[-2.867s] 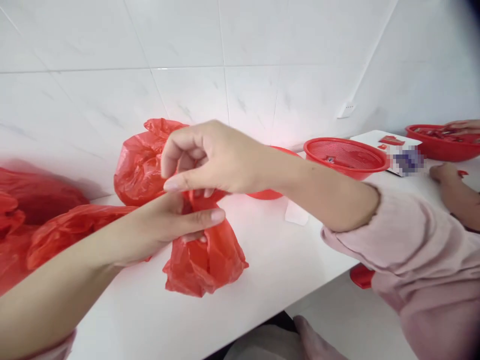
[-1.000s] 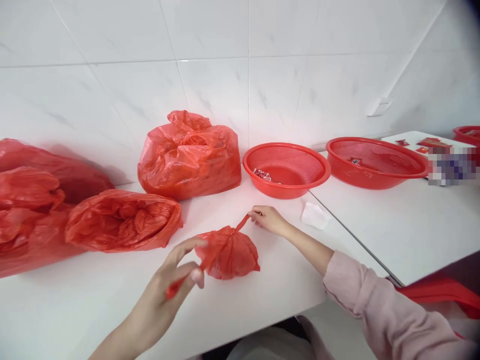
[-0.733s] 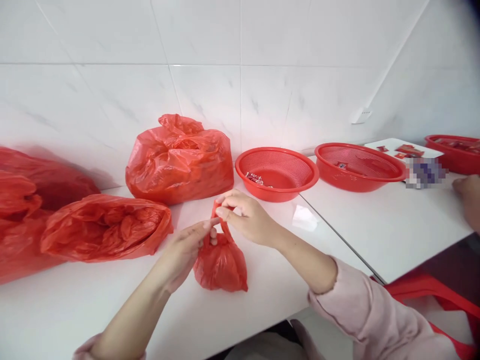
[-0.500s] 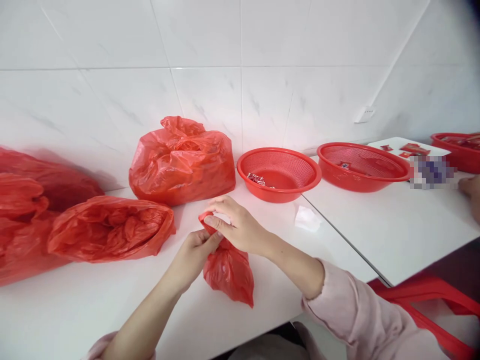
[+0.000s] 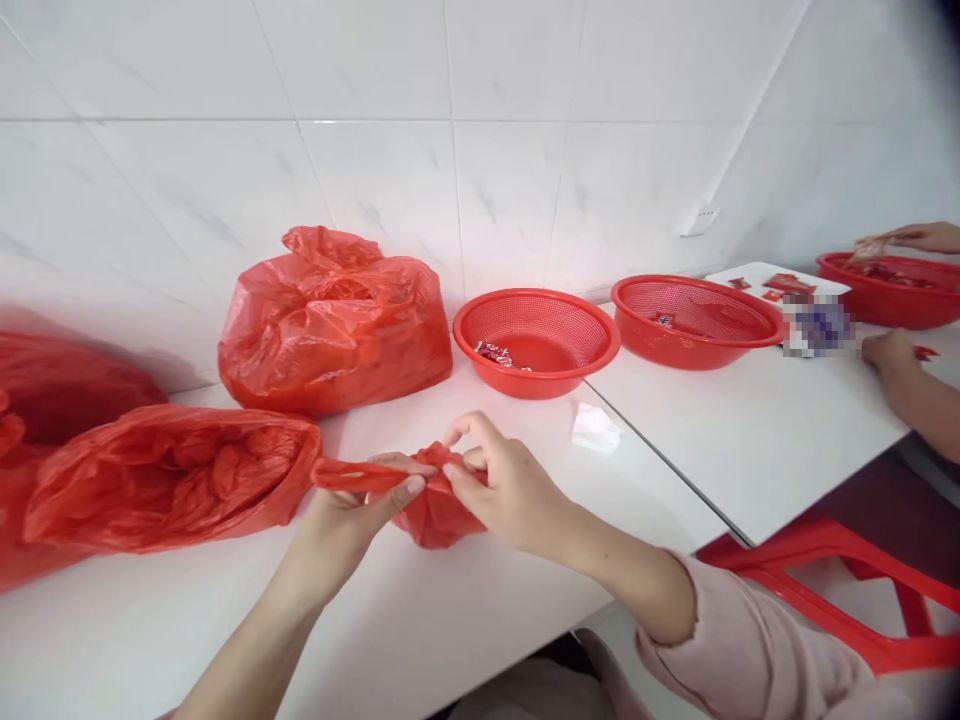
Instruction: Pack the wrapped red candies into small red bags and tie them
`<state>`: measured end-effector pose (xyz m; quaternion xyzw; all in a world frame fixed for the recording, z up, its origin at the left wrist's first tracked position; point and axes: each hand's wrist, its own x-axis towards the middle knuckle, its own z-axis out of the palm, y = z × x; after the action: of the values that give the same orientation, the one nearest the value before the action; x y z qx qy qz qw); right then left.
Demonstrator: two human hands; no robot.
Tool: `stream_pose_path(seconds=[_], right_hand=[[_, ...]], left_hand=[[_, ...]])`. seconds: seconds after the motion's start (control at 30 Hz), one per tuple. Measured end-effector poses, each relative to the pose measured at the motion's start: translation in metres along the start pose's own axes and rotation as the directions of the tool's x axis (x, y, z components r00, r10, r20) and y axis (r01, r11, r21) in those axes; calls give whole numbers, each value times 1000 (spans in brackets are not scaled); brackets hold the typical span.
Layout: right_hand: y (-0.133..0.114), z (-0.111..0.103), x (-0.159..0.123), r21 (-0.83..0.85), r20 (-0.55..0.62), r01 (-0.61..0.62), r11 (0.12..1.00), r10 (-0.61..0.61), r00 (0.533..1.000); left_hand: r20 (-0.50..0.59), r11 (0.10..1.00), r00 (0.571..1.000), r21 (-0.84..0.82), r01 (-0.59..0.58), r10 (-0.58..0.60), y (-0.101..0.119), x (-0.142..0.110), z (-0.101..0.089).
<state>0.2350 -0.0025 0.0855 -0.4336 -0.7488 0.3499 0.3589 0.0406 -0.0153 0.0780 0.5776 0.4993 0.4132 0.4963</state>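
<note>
A small red plastic bag [image 5: 437, 517] sits on the white table between my hands, its neck gathered and twisted. My left hand [image 5: 352, 515] pinches one strand of the bag's top, which stretches out leftward over my fingers. With thumb and index finger, my right hand [image 5: 502, 485] grips the neck on the other side; its other fingers are curled. What fills the bag is hidden by the red plastic. Just left of my left hand lies an open red plastic bag [image 5: 172, 480] with crumpled red plastic inside.
Behind stands a large full red bag [image 5: 337, 330]. Two red baskets [image 5: 536, 385] [image 5: 697, 350] with small packets stand along the wall. A white tissue [image 5: 596, 428] lies near the table seam. At far right, a co-worker's hands [image 5: 892, 360] are near another red basket [image 5: 892, 305]. A red stool [image 5: 832, 545] is below.
My hands have drawn the bag's top apart sideways, with a strand now stretched out to the left. The view has shifted right, and a co-worker's second hand now shows over the far basket.
</note>
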Motion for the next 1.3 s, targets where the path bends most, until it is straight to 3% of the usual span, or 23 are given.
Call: stream_pose_path(seconds=[0.07, 0.13, 0.23, 0.37, 0.53, 0.7, 0.77, 0.83, 0.9, 0.97, 1.0, 1.07, 1.13, 1.2, 1.3], right_hand=[[4, 1, -1, -71, 4, 22, 997, -21, 1000], [8, 2, 2, -78, -51, 130, 988, -134, 990], [13, 6, 11, 90, -45, 185, 979, -181, 982], [23, 18, 13, 243, 4, 26, 970, -28, 1000], [34, 26, 12, 451, 112, -100, 887, 55, 992], [40, 16, 16, 671, 356, -312, 673, 77, 931], [38, 14, 16, 658, 413, -368, 656, 94, 906], [35, 13, 13, 603, 432, -366, 708, 95, 897], [31, 16, 8, 480, 395, -269, 835, 69, 916], [30, 21, 3, 233, 288, -49, 971, -21, 958], [31, 24, 1, 59, 228, 80, 995, -92, 969], [38, 32, -2, -294, 167, 291, 911, -251, 954], [47, 40, -3, -516, 179, 394, 761, -354, 918], [53, 47, -4, -578, 198, 451, 680, -419, 886], [51, 51, -5, -455, 189, 526, 718, -500, 845]], left_hand=[[4, 997, 1000, 78, -24, 24, 2, 0, 1], [8, 986, 998, 158, -60, 60, 2, 0, 4], [1, 957, 992, 262, -126, 130, -1, 0, 9], [-43, 865, 953, 435, -252, 299, -14, 2, 13], [-70, 617, 821, 696, -367, 567, -27, 2, 15], [-14, 530, 759, 724, -441, 651, -21, -4, 11], [46, 518, 751, 696, -497, 658, -20, -5, 5], [85, 537, 763, 661, -524, 641, -22, -6, -2], [104, 565, 782, 633, -529, 615, -25, -7, -10], [102, 571, 791, 637, -518, 604, -27, -9, -17], [89, 566, 789, 648, -509, 608, -27, -10, -20], [41, 553, 769, 671, -494, 638, -28, -13, -23], [-2, 556, 753, 675, -485, 658, -27, -17, -22], [-50, 605, 775, 657, -450, 630, -26, -25, -20], [-229, 727, 831, 631, -270, 507, -20, -50, -32]])
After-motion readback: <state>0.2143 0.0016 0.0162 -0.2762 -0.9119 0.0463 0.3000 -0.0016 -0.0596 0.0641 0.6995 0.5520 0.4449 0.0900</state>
